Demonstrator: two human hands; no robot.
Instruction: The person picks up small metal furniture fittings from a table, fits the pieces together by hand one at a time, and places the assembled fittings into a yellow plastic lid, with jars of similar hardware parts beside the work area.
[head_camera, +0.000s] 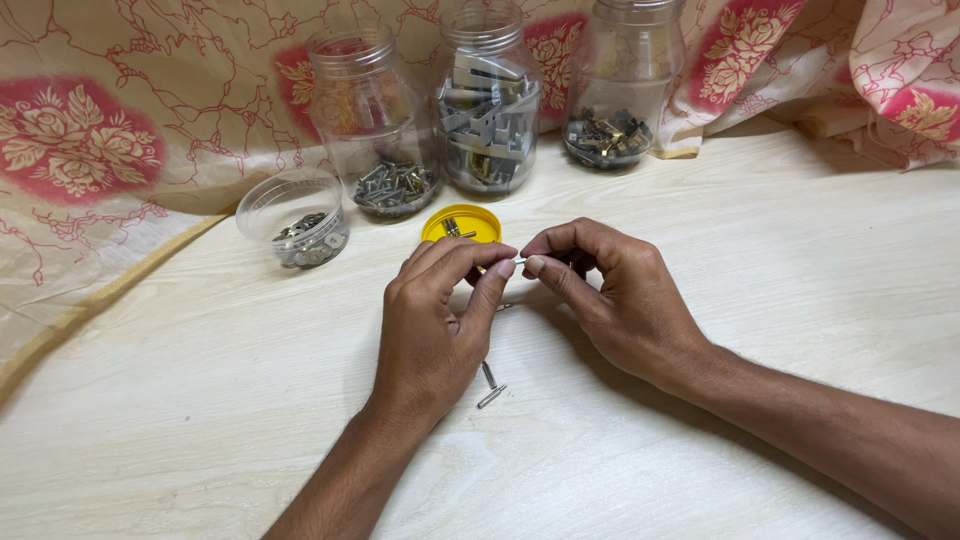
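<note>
Your left hand (430, 325) and right hand (620, 295) met above worktop (750, 300); both grips pinched one small metal pin (521, 261) between fingertips. Two loose screws (489, 384) lay on worktop under your hands. One yellow lid (461, 224) just behind. Three tall clear jars (487, 95) and one small clear tub (296, 218) of metal parts stood behind.

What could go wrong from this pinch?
1. The small metal part sits only between fingertips of the left hand and right hand; it could slip out.
2. Two loose bolts lie under the left wrist and could get knocked.
3. The yellow lid is close and could be bumped.
</note>
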